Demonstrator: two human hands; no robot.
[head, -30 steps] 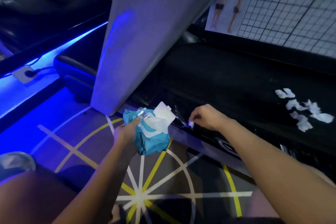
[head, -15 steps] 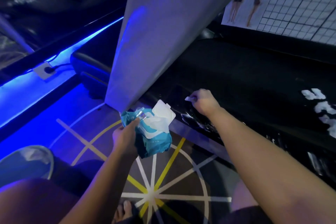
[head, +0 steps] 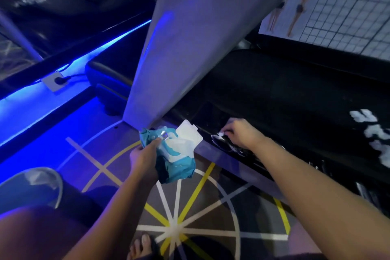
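My left hand (head: 144,157) grips a blue pack of wet wipes (head: 176,155) with its white flap lid open, held above the patterned floor. To its right, my right hand (head: 239,132) pinches a small white scrap of tissue (head: 221,134) against the glossy front edge of a long black bench (head: 285,99). Several white crumpled tissue pieces (head: 371,131) lie on the bench top at the far right.
A pale slanted column (head: 190,38) meets the floor just behind the wipes pack. Blue strip lighting runs along the left wall with a wall socket (head: 55,80). A round glass tabletop (head: 31,186) is at lower left. My bare foot (head: 140,246) stands on the striped carpet.
My right hand rose to the bench top edge, then came back down to its glossy front edge with the scrap. The view has shifted left; my left hand keeps the pack.
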